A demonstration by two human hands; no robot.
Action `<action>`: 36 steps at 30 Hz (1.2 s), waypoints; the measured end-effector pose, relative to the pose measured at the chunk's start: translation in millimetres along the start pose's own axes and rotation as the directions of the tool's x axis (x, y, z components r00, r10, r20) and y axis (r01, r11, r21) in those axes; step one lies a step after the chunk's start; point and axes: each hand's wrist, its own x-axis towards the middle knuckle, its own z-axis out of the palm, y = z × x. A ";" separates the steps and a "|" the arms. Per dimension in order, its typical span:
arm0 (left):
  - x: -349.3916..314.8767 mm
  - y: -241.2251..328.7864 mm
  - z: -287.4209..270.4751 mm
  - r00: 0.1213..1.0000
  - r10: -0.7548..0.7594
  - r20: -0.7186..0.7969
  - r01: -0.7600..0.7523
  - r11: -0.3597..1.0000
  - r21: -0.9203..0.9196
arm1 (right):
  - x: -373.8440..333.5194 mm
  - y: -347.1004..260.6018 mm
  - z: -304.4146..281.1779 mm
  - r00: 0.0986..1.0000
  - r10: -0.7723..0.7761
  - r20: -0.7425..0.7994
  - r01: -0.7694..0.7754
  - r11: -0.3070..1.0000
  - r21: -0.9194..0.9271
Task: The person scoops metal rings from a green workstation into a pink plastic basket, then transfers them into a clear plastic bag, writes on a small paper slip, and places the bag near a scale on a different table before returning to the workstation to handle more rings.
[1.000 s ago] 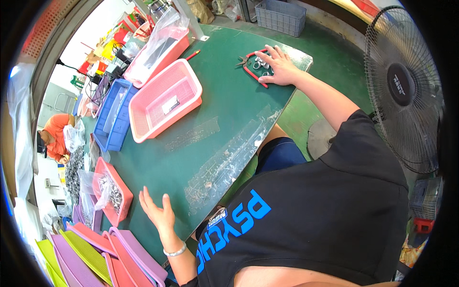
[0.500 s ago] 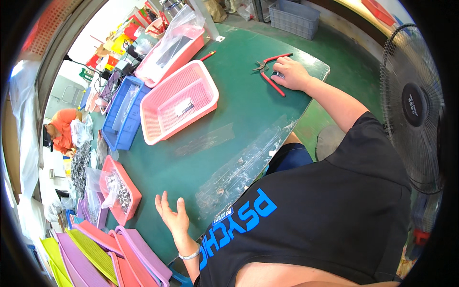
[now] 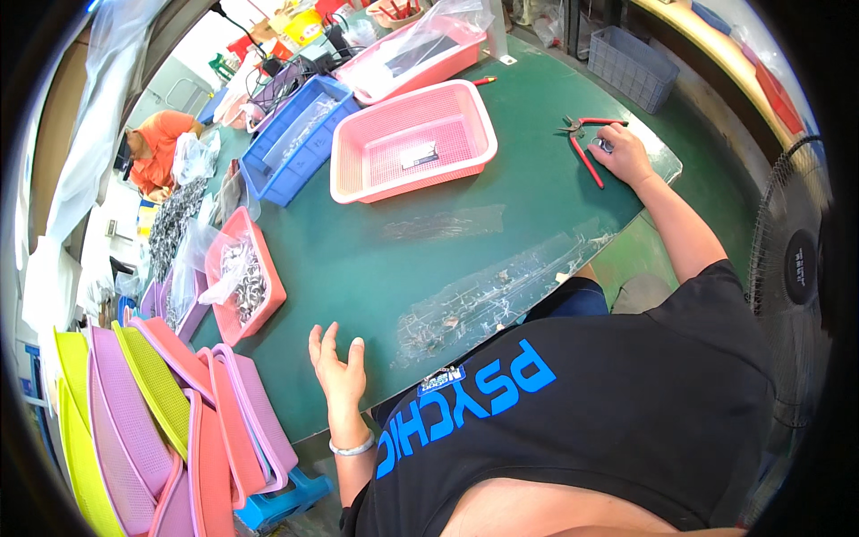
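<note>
My right hand [image 3: 624, 154] rests at the far right of the green table with its fingers curled round a small shiny metal piece [image 3: 604, 145], mostly covered by them. Right beside it lies a pair of pliers [image 3: 582, 141] with red handles, its handles spread apart on the tabletop. My left hand [image 3: 340, 369] is raised near the table's front edge, fingers spread and nothing in it. The nearest thing to that hand is a pink tray [image 3: 276, 288] holding several silvery metal parts [image 3: 250, 285] and a clear plastic bag.
A pink basket [image 3: 358, 170] with a small label inside stands mid-table, next to a blue bin [image 3: 268, 183]. Stacked colourful baskets [image 3: 152, 421] fill the lower left. A fan [image 3: 796, 268] stands at right. A co-worker in orange [image 3: 165, 143] sits far left.
The whole view has swung, so the table and its things sit farther right in the picture. My right hand stays beside the pliers; my left hand is still spread.
</note>
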 end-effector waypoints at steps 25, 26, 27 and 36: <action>2.4 0.8 16.4 0.975 0.214 0.056 -0.220 0.965 0.144 | -15.2 -306.8 90.0 0.499 -0.852 0.161 0.608 0.476 0.635; 2.3 1.4 17.5 0.972 0.224 0.067 -0.232 0.961 0.154 | -11.5 -300.0 94.5 0.477 -0.866 0.152 0.598 0.446 0.665; 4.0 1.7 19.4 0.968 0.238 0.076 -0.247 0.955 0.162 | -7.8 -292.9 92.4 0.464 -0.871 0.161 0.590 0.439 0.678; 39.7 20.2 40.9 0.938 0.341 0.061 -0.346 0.930 0.125 | -15.7 -246.0 46.0 0.605 -0.702 0.377 0.418 0.682 0.600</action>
